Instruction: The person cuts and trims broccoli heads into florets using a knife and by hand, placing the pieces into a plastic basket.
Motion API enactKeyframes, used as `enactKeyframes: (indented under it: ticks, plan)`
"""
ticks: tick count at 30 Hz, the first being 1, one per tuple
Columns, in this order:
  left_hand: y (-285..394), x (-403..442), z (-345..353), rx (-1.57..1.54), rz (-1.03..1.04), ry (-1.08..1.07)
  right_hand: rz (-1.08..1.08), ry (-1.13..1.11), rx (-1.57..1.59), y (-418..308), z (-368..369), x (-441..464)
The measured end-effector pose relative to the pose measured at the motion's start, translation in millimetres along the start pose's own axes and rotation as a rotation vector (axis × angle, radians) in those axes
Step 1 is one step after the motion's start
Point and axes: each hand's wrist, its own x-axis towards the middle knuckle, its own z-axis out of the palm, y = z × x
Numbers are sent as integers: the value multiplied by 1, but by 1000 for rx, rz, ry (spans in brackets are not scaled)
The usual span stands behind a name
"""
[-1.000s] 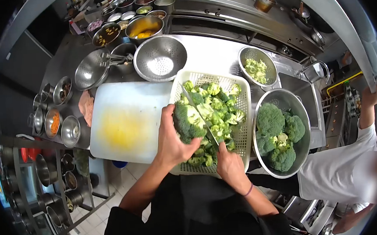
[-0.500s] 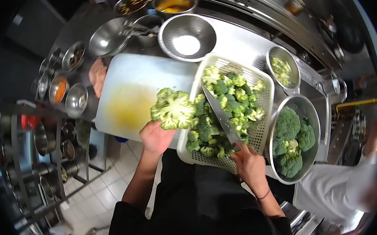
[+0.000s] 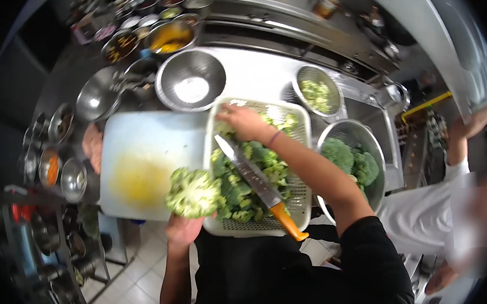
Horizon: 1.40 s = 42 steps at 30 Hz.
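A large broccoli head point(image 3: 193, 193), its cut side up, is held in my left hand point(image 3: 184, 228) at the lower right corner of the white cutting board point(image 3: 155, 135). My right hand point(image 3: 240, 121) reaches to the upper left of the cream basket point(image 3: 307, 173), over the cut broccoli florets point(image 3: 252, 194); its fingertips are blurred, and what they may pinch is hidden. The knife point(image 3: 257, 185) lies across the florets, out of my hands, its orange handle over the basket's near rim.
An empty steel colander point(image 3: 191, 79) stands behind the basket. On the right are a colander of green pieces point(image 3: 315, 94) and one of whole broccoli point(image 3: 363, 169). A person in white point(image 3: 417, 219) stands at far right. Small bowls point(image 3: 74, 179) line the left.
My right hand has let go of the knife, which now rests on the basket, and has moved to the basket's far left. My left hand still carries the broccoli, turned cut side up since the earliest frame.
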Motion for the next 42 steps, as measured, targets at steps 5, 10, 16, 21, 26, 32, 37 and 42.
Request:
enactKeyframes:
  ticks: [5, 10, 16, 21, 26, 32, 37, 42]
  plan:
    - [-9, -16, -13, -48, -76, 95, 87, 208, 183, 21, -12, -22]
    - [-18, -21, -26, -50, -122, 302, 491, 564, 481, 82, -62, -77]
    - [-21, 1, -17, -226, -203, 180, 823, 671, 40, 207, -42, -182]
    - [-20, 33, 12, -222, -280, 160, 431, 556, 397, -1, -100, -153]
    - [-17, 47, 51, -152, -328, 94, -15, 399, 462, -128, -91, -131]
    - [-38, 36, 47, -159, -399, -99, -78, 578, 273, -131, -42, -138]
    - [-57, 29, 47, -78, -436, 31, -55, 628, 275, -127, -20, -148]
    - [-65, 22, 55, -71, -419, 33, -58, 665, 223, -127, -25, -161]
